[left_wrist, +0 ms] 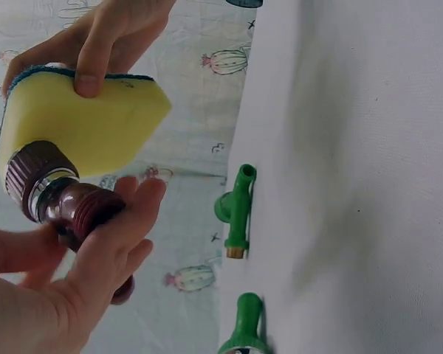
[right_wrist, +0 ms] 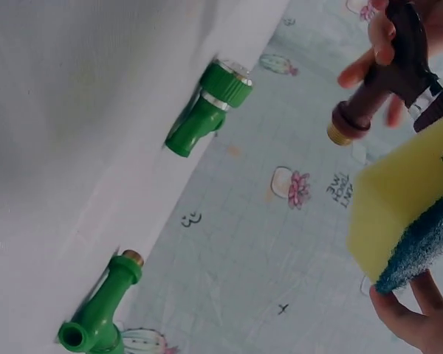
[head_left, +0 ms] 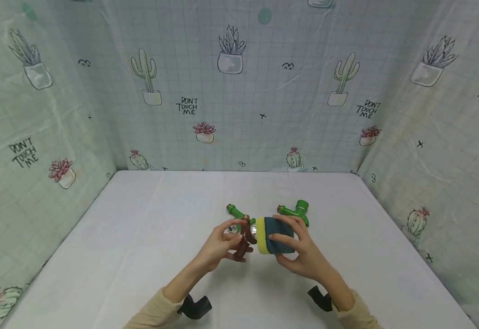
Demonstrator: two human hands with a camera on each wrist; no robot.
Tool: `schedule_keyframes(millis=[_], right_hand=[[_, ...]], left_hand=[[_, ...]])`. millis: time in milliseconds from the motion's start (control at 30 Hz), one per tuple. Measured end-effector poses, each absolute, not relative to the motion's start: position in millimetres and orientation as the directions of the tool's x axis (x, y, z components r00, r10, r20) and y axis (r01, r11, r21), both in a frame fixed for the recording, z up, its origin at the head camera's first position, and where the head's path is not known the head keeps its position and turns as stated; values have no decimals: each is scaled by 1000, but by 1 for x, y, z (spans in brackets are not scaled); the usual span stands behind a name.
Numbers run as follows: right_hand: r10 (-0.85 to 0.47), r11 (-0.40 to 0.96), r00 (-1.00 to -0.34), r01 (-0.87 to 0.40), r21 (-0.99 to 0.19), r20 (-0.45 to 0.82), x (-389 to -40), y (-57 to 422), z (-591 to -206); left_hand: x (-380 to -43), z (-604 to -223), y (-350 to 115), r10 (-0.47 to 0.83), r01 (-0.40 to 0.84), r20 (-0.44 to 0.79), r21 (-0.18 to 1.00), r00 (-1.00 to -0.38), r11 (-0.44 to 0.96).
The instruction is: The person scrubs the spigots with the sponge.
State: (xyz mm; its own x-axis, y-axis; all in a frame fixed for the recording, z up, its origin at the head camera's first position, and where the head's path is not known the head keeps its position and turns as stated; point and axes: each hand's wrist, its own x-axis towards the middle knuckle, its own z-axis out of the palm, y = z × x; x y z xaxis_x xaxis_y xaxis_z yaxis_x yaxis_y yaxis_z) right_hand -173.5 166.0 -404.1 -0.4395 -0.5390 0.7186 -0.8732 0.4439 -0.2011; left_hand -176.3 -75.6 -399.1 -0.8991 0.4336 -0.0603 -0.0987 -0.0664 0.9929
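My left hand [head_left: 216, 249] grips a brown tap [left_wrist: 77, 210] with a ribbed round knob and a brass-coloured threaded end. In my right hand [head_left: 308, 256] is a sponge [head_left: 279, 244], yellow on one side and dark blue and rough on the other. The sponge's yellow face lies against or very near the tap's knob, held above the table; the left wrist view shows them overlapping. Behind the hands, two green taps lie on the table: one green tap [right_wrist: 214, 99] at the left, partly hidden in the head view, and another green tap [head_left: 302, 209] at the right.
The white table [head_left: 99, 256] runs back to a patterned cloth [head_left: 260, 91] hung behind it and along both sides. Black straps [head_left: 196, 307] show by both wrists, near the beige sleeves.
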Motion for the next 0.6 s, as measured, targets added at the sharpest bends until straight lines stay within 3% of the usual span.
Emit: schedule_keyframes(millis=[233, 433, 600], right_hand=[[-549, 479, -520, -837, -263, 655, -172, 170, -395], [-545, 495, -565, -813, -307, 620, -176, 166, -388], [-555, 490, -552, -822, -291, 623, -174, 160, -386]], left_hand=[[-178, -398, -76, 524, -81, -59, 997, -850, -19], [-173, -396, -71, 488, -3, -29, 999, -872, 54], [-172, -394, -68, 389, 26, -2, 997, -921, 68]])
